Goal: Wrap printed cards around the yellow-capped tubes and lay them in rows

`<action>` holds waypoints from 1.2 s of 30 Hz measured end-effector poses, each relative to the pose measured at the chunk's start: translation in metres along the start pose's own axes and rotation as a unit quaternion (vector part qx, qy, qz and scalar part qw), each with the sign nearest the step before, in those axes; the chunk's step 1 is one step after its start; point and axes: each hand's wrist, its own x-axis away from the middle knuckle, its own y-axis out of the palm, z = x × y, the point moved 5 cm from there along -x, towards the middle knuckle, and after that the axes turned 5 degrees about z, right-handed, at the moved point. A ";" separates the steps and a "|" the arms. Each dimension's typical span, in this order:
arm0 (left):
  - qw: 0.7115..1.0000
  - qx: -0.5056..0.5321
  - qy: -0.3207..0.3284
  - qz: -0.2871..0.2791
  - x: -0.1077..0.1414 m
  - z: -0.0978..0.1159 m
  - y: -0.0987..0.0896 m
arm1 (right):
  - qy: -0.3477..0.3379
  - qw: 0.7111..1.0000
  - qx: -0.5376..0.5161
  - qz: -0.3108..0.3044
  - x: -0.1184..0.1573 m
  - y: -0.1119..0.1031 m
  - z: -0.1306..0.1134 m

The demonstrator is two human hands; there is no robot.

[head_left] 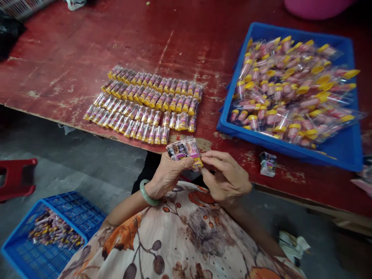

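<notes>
The left hand [171,170], which wears a pale green bracelet [145,197], holds a printed packet [178,149] between thumb and fingers, in front of the body and by the near edge of the table [139,38]. The right hand [228,178] has its bent fingertips at the right side of this packet; whether they pinch it, I cannot tell. Low on the left stands a blue basket [83,211] with mesh walls; inside it lies a loose heap of small yellow-ended pieces [55,232]. A red stool [17,176] is farther along on the same side. On the table, a small stack of cards [267,164] rests between the near edge and a blue tray [247,133]. This tray is filled with yellow-capped tubes [271,116] in clear wrappers, lying in all directions; some wrappers pass over its right rim, while bare blue bottom shows at the near right corner. To the left, small wrapped tubes [152,101] lie in four slanting rows, the nearest row close to the table edge. Between these rows and the tray runs a strip of worn red surface, and wider open room extends behind the rows. At the far side are a pink basin [318,7], partly seen, and a grey basket [24,7] near a black bag [10,35].
</notes>
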 end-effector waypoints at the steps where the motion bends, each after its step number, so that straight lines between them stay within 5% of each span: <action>1: 1.000 0.001 -0.002 -0.004 0.000 0.000 0.000 | -0.005 1.000 -0.002 0.006 -0.001 0.000 -0.001; 29: 1.000 0.019 0.018 -0.004 0.000 0.008 -0.018 | -0.081 0.996 0.030 0.020 0.004 0.023 -0.014; 32: 1.000 0.015 0.025 -0.012 -0.001 0.012 -0.018 | -0.042 0.999 -0.018 -0.022 0.002 0.021 -0.008; 36: 0.999 0.002 0.038 -0.015 -0.004 0.017 -0.023 | 0.113 0.984 -0.106 -0.091 -0.005 0.019 0.013</action>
